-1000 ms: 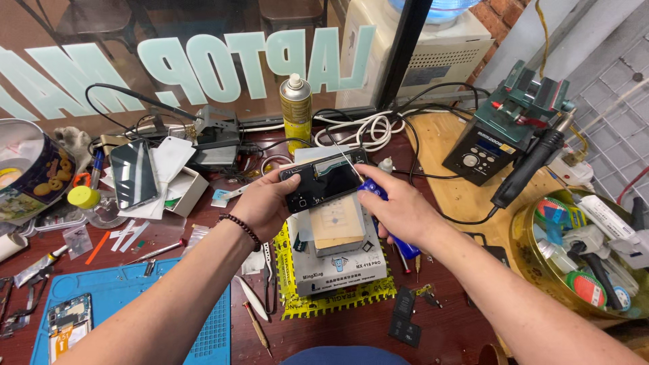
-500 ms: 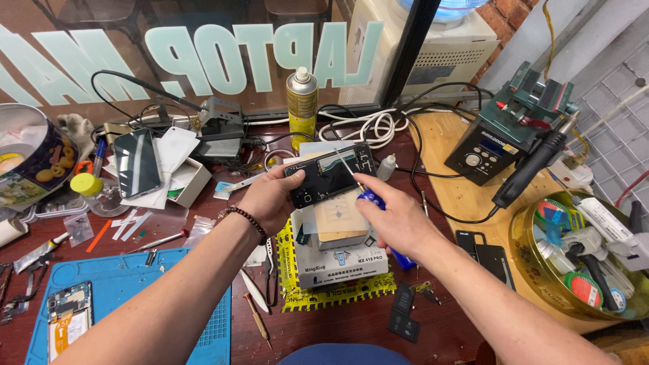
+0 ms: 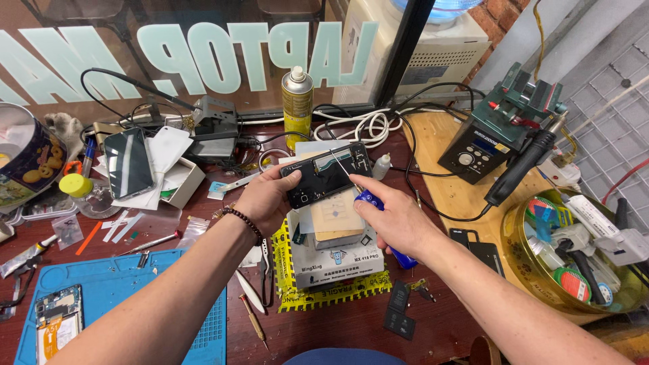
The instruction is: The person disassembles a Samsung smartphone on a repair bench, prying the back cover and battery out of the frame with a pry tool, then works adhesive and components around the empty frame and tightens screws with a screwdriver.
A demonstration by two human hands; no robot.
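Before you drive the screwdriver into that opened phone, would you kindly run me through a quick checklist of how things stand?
1. Left hand grips the opened phone firmly: ok.
2. Right hand holds the blue-handled screwdriver: ok.
3. Screwdriver tip seated in a screw: cannot tell.
4. Phone is supported: not ok, held above the grey box.
5. Aerosol can stands upright, apart from the hands: ok.

opened phone above heating block, spray can behind, blue mat left, soldering station right
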